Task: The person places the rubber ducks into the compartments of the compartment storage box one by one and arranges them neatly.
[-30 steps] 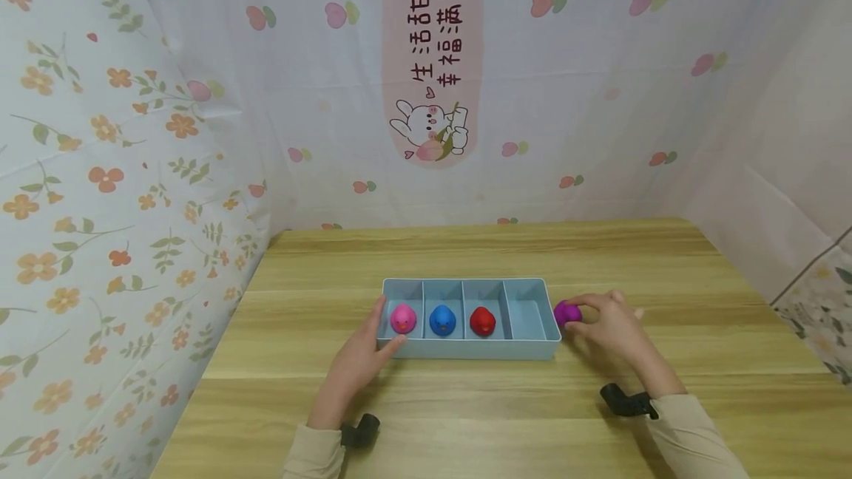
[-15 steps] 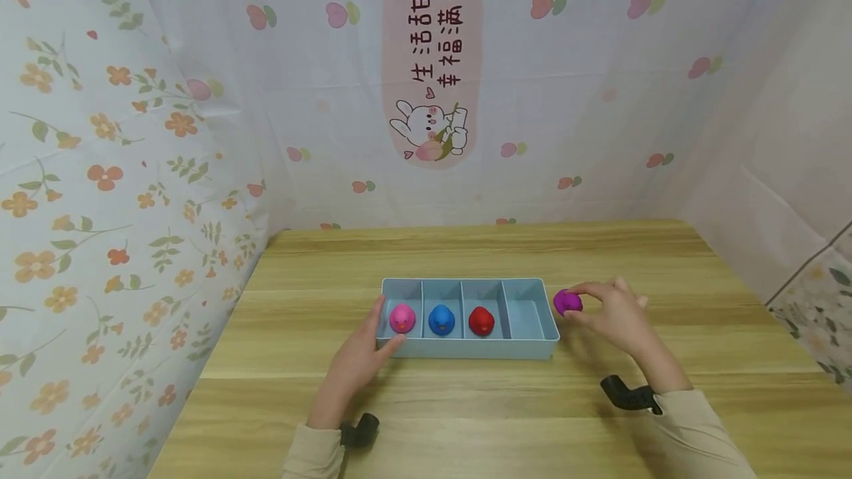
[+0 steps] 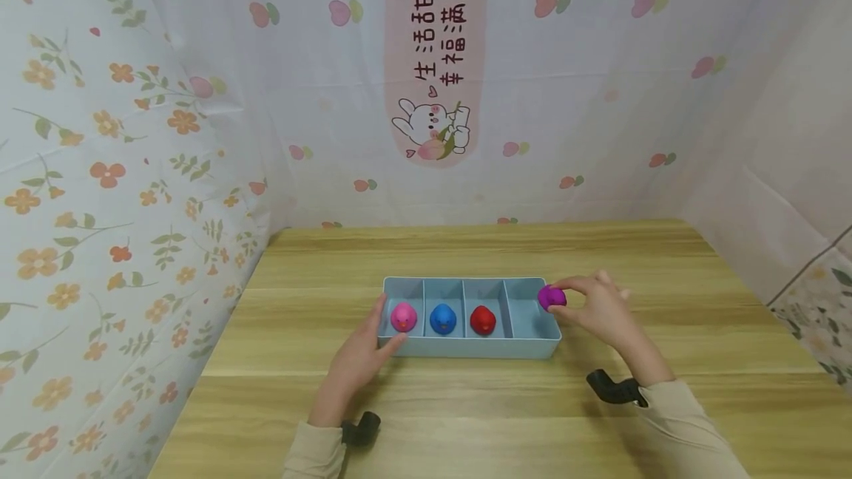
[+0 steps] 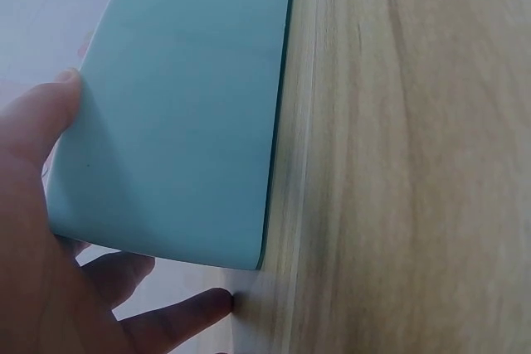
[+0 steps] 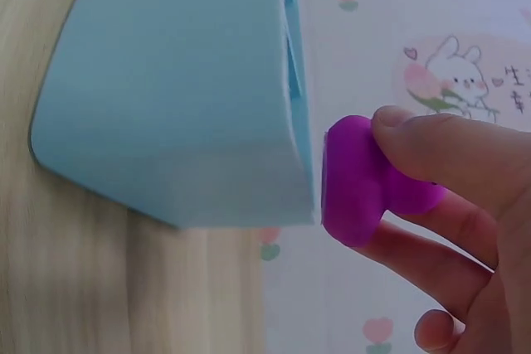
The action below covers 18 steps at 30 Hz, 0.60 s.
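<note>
A light-blue divided box (image 3: 466, 347) sits lengthwise on the table. Its compartments hold, from the left, a pink toy duck (image 3: 403, 317), a blue toy duck (image 3: 442, 319) and a red toy duck (image 3: 482, 321); the rightmost one has nothing in it. My left hand (image 3: 359, 353) holds the box's left end, thumb at the front rim and fingers along the end wall. Between thumb and fingers, my right hand (image 3: 599, 313) pinches a purple toy duck (image 5: 357, 180) at rim height. In the head view the duck overlaps the box's right end; its base faces the box in the right wrist view.
The wooden table (image 3: 466, 405) reaches back to a printed cloth (image 3: 299, 94) hanging behind it. More cloth hangs at the left and right sides. A black wrist mount (image 3: 615, 389) juts from the right wrist, another from the left.
My right hand has lifted the purple toy duck from beside the box and carried it left, over the right end's rim. The left hand has stayed on the box.
</note>
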Tool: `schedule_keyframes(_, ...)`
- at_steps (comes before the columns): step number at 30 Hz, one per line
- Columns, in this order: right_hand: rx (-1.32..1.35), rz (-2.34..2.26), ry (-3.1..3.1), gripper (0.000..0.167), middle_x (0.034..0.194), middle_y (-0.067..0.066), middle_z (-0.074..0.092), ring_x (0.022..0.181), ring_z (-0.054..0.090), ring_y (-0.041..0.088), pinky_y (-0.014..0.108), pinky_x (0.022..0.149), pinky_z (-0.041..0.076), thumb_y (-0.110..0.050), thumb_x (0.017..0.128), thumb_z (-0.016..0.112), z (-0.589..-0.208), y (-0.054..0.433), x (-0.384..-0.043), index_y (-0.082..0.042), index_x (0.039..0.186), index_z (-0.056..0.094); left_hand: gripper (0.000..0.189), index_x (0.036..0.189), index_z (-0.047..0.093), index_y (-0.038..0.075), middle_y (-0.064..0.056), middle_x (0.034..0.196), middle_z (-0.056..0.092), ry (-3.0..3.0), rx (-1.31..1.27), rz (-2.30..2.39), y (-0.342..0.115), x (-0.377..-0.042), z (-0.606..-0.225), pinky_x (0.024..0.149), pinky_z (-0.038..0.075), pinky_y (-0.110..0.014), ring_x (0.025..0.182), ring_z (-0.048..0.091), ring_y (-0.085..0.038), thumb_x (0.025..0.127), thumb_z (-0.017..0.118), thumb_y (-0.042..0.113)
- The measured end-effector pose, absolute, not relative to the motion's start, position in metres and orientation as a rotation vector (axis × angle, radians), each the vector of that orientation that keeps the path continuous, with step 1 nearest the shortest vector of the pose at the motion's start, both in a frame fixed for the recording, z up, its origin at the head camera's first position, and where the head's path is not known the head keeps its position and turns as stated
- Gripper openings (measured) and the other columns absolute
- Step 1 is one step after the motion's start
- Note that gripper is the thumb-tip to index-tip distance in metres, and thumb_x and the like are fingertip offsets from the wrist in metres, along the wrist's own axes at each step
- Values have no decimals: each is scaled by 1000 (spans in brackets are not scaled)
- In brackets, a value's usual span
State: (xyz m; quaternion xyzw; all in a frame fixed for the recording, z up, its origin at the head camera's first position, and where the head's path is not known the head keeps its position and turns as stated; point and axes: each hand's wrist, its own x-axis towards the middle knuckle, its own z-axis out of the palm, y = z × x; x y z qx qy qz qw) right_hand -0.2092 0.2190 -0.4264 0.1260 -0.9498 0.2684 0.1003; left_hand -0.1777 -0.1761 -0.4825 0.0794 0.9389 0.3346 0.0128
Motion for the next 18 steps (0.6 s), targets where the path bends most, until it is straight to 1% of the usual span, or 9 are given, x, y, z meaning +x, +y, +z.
schedule_keyframes(8, 452, 783, -2780, 36, 102, 13, 72, 82, 37, 20, 46, 69, 16, -25, 71, 84, -432, 206, -216, -8, 101, 73, 81, 154, 17, 12, -18, 152, 33, 2931, 259, 1051, -175, -176, -479, 111, 32, -52, 137, 37, -37, 92, 59, 44)
schedule_keyframes(12, 475, 746, -2815, 36, 102, 11, 72, 83, 38, 19, 45, 69, 16, -26, 71, 84, -436, 200, -218, -10, 101, 73, 80, 154, 16, 13, -18, 152, 33, 2933, 251, 1055, -175, -175, -480, 111, 32, -53, 137, 37, -37, 93, 58, 45)
schedule_keyframes(16, 478, 715, -2842, 35, 98, 7, 73, 82, 38, 19, 43, 67, 16, -27, 71, 84, -439, 195, -217, -12, 100, 73, 81, 154, 16, 15, -17, 153, 33, 2929, 250, 1059, -174, -175, -481, 111, 32, -53, 137, 37, -37, 92, 58, 46)
schedule_keyframes(18, 479, 702, -2843, 34, 94, 5, 73, 81, 39, 20, 43, 67, 16, -27, 70, 85, -442, 193, -217, -13, 98, 74, 81, 154, 16, 15, -17, 153, 33, 2926, 248, 1059, -174, -175, -481, 111, 32, -53, 137, 37, -37, 93, 57, 46)
